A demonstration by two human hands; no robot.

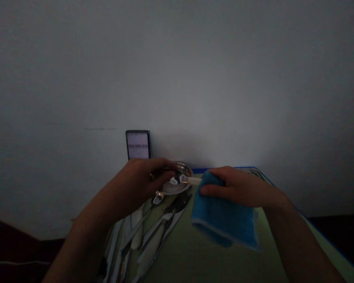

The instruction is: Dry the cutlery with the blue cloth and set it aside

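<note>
Near the middle of the head view, a spoon (177, 180) with a pale handle lies level between my two hands. My left hand (144, 175) is closed at its metal bowl end, thumb and fingers pinching the tip. My right hand (234, 184) grips a blue cloth (224, 220) folded round the handle, and the cloth's loose part hangs below. Behind and under the spoon is a shiny metal dish (184, 168), partly covered by my left hand. Several spoons, forks and knives (156, 236) lie on the table below my left hand.
A phone (138, 144) showing a timer leans upright against the grey wall (194, 86). The greenish table (200, 259) has a blue edge and meets the wall. More metal pieces (258, 173) lie at the far right corner, behind my right hand.
</note>
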